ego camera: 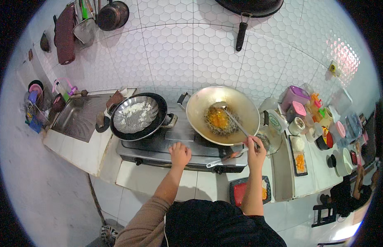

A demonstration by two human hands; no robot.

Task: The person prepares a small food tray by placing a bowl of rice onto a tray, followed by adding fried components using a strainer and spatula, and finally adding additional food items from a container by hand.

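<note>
My right hand [256,150] is closed around the handle of a metal ladle [237,122], whose bowl rests in a large wok [194,114] on the right burner. Orange-yellow food [219,119] sits in bubbling oil beneath the ladle. Over the front of the gas stove [179,136] is my left hand [180,154], its fingers loosely curled; whether it touches the stove cannot be told. On the left burner a black pan [162,105] holds a perforated metal steamer basket [125,125] with white crumbly pieces [136,111] in it.
A strainer [264,140] and a metal utensil [214,162] lie near the wok. Before me is a dark-rimmed tray [234,188] of food. Jars and containers [296,125] crowd the right counter; a sink [75,115] is at left. Another person [349,194] is at far right.
</note>
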